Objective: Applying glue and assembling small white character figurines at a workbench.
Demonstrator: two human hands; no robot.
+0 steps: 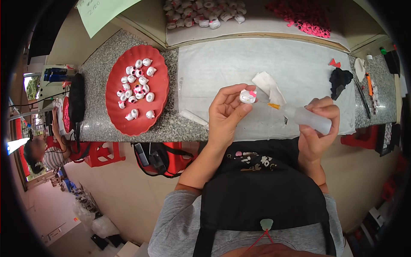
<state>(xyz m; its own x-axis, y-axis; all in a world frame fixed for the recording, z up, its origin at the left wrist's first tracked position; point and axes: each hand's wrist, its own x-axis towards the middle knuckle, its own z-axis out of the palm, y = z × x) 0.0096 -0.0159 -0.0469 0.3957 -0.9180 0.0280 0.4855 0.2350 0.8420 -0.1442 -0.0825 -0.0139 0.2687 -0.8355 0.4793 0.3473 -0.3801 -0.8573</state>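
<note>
Glue could easily be smeared: charm [247, 97] is pinched in left hand [227, 115] over the table [239, 68], bottle [306, 118] squeezed in right hand [319, 128], nozzle close.

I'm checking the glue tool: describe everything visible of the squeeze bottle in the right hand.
The squeeze bottle is small, translucent whitish soft-looking plastic with an orange nozzle. It lies nearly level above the white sheet, nozzle aimed left at the small white figurine in the left hand. The right hand wraps its body.

A speckled granite counter [98, 68] carries a red tray [159, 92], white sheet [222, 64] and black cloth [340, 81]
</note>
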